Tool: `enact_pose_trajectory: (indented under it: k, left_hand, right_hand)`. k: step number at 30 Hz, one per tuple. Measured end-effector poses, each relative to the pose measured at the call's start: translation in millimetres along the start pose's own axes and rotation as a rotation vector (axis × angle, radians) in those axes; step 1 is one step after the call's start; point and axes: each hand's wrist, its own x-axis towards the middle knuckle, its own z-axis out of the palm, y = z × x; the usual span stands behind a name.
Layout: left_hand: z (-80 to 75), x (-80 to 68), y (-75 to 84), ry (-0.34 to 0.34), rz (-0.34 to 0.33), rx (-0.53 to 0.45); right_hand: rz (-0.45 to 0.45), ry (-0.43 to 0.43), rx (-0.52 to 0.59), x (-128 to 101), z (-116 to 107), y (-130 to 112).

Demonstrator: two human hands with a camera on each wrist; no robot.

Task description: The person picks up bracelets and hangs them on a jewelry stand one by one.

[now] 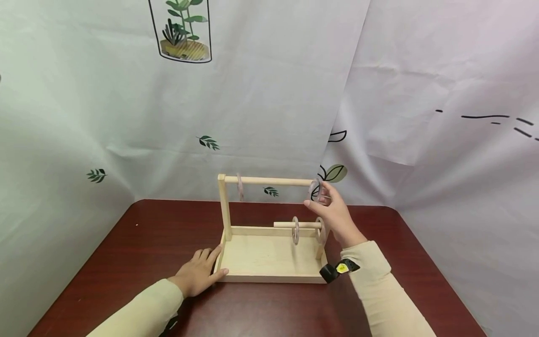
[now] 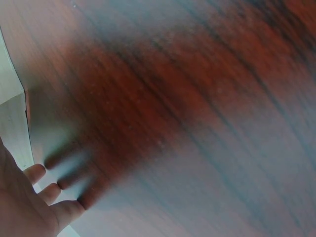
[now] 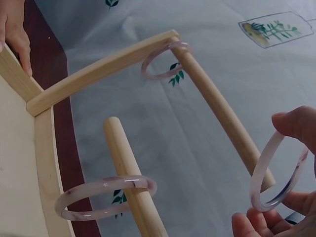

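Right hand [image 1: 332, 210]: fingers pinch a pale translucent bangle [image 3: 277, 170] at the free right end of the upper rod [image 3: 219, 106] — the ring sits just at the rod tip, not clearly on or off it.
Left hand [image 1: 200, 274]: fingers straight and relaxed, flat on the worktop [image 1: 126, 252], fingertips touching the left edge of the wooden stand [image 1: 269, 257].
Already hanging: one bangle near the left post [image 3: 163, 61] on the upper rod; one on the lower peg [image 3: 106, 197], plus a second lower one seen only from the head view.
Step in hand, as judged: working the held ring at the rod's open end.
To do it well: the person keeps the ring square to the rod so its inner edge does not catch the tip, slides rather than drops — bangles of this kind likely chip.
Support: left hand's bracing of the base likely stops the stand from tipping or skidding.
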Motion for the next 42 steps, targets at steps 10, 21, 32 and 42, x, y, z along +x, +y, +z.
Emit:
enact_pose_trajectory:
  k: [10,21,32,42]
  left_hand:
    - [-5.3,-0.1,2.3,-0.019,-0.012,-0.016]
    - [-3.9,-0.6,1.1,-0.012,-0.012,-0.014]
    - [-3.6,-0.7,1.3,-0.01,-0.005,-0.016]
    - [-1.4,-0.3,-0.6,-0.007,0.004,-0.013]
  right_hand:
    - [-0.002,-0.022,-0.015,16,3,3]
    - [0.014,-0.044,0.017,24,8,2]
    - [0.075,-0.082,0.188,35,12,5]
    - [0.088,-0.14,0.425,41,18,6]
